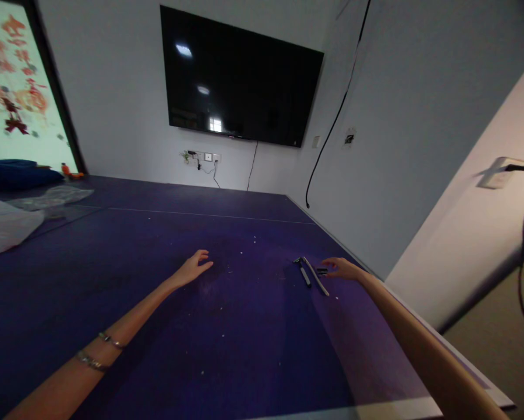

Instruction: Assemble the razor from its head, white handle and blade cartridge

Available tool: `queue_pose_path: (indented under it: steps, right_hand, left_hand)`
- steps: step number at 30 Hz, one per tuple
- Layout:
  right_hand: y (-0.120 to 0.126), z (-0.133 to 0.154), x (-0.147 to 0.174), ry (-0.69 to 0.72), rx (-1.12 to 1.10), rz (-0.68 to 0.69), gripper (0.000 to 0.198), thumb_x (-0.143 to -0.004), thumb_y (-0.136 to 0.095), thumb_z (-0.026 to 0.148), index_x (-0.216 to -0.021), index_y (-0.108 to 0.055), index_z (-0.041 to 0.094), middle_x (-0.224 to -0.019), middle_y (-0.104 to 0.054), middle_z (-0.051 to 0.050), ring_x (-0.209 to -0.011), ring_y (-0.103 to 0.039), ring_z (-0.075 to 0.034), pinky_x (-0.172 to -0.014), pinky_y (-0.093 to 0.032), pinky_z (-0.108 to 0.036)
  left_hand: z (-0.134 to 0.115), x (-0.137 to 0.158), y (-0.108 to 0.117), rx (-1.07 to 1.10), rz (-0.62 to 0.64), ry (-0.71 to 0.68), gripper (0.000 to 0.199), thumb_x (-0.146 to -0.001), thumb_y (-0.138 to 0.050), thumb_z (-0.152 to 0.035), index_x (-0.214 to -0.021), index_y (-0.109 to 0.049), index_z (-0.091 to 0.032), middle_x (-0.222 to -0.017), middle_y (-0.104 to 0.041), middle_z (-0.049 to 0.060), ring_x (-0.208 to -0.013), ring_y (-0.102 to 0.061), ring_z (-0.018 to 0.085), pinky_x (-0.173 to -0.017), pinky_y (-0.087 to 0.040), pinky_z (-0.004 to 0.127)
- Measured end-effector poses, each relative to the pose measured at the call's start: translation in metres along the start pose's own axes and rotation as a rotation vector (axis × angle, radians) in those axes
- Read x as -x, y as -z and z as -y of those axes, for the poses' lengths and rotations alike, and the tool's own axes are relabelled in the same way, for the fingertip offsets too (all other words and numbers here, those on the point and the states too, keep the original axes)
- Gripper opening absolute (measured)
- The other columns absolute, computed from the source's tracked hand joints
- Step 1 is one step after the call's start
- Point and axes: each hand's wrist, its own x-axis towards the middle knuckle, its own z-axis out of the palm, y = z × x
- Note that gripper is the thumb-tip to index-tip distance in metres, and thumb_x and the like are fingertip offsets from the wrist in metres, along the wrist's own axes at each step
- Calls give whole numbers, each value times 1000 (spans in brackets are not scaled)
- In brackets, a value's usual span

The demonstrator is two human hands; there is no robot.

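Note:
My left hand [192,269] is over the middle of the purple tabletop [244,303], fingers curved and apart, with nothing in them. On the right, my right hand [341,269] has its thumb and fingers around a small black object [321,271], whose kind is too small to make out. Just left of it lies a long, thin, slightly curved grey strip [316,277]. Beside the strip is a slim black-and-grey tool [304,273] with a small crosswise head, shaped like a razor.
Clear plastic bags [52,197] and a folded dark blue cloth [17,174] lie at the far left, near a small orange object [72,172]. Tiny white bits dot the tabletop. A black cable [329,131] hangs at the right wall; a television [240,76] is mounted behind.

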Motion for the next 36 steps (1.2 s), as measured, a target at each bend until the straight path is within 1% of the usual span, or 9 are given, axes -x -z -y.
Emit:
queue_pose_path:
  steps: [5, 11, 15, 21, 24, 27, 29, 32, 36]
  right_hand:
    - [-9, -12, -5, -32, -13, 5, 55, -63, -59, 22, -118, -57, 17, -111, -63, -10, -91, -60, -23, -79, -45, -29]
    - [-8, -6, -4, -42, -9, 22, 64, -63, -58, 19, -127, -50, 20, -116, -61, -8, -93, -60, -22, -78, -46, -27]
    - [-9, -3, -3, -49, 21, 48, 65, -65, -57, 19, -129, -48, 17, -117, -61, -10, -93, -61, -23, -79, -47, -29]
    - [-3, 2, -3, -58, 45, 34, 69, -63, -58, 18, -131, -44, 13, -125, -54, -14, -109, -54, -25, -90, -42, -31]
    - [0, 21, -4, -37, 61, -48, 66, -65, -56, 17, -130, -45, 13, -129, -50, -13, -117, -48, -25, -98, -36, -33]
    - [-6, 54, -2, 58, 48, -89, 62, -69, -52, 19, -131, -44, 14, -131, -48, -11, -120, -45, -22, -101, -33, -32]
    - [-17, 80, 0, 142, 34, -87, 60, -73, -50, 22, -131, -43, 15, -131, -49, -10, -120, -45, -21, -102, -31, -31]
    - [-40, 113, 5, 210, 12, -114, 58, -75, -49, 27, -132, -42, 14, -132, -48, -11, -121, -43, -22, -104, -29, -34]
    - [-70, 142, 10, 285, -32, -112, 56, -79, -47, 32, -132, -41, 15, -132, -47, -11, -122, -42, -22, -103, -30, -35]
  left_hand:
    - [15, 6, 9, -6, -1, 19, 58, -70, -50, -52, -114, -44, -15, -117, -58, 15, -110, -54, 24, -94, -41, 36]
    - [25, 9, 10, 5, 27, 28, 53, -72, -49, -52, -113, -44, -18, -117, -57, 14, -110, -54, 24, -96, -38, 40]
    - [28, 9, 10, 14, 34, 20, 52, -72, -48, -52, -111, -45, -17, -116, -58, 15, -109, -54, 23, -96, -38, 39]
    - [32, 10, 12, 24, 32, 34, 50, -72, -47, -50, -111, -45, -18, -117, -58, 14, -110, -54, 23, -96, -39, 41]
    - [30, 9, 18, -38, 7, 17, 50, -73, -45, -50, -110, -47, -17, -116, -58, 14, -110, -54, 24, -96, -38, 40]
    - [31, 9, 30, -174, -34, -21, 48, -74, -44, -48, -109, -49, -16, -116, -58, 13, -109, -54, 25, -97, -38, 38]
    - [37, 9, 39, -267, -60, -44, 47, -74, -43, -46, -108, -51, -15, -116, -57, 14, -109, -53, 26, -97, -37, 37]
    - [51, 12, 51, -375, -73, -33, 47, -74, -42, -44, -108, -51, -14, -116, -57, 15, -110, -52, 26, -98, -36, 37]
    - [70, 22, 64, -445, -84, -13, 48, -75, -41, -43, -109, -51, -11, -117, -55, 17, -112, -50, 27, -99, -33, 37]
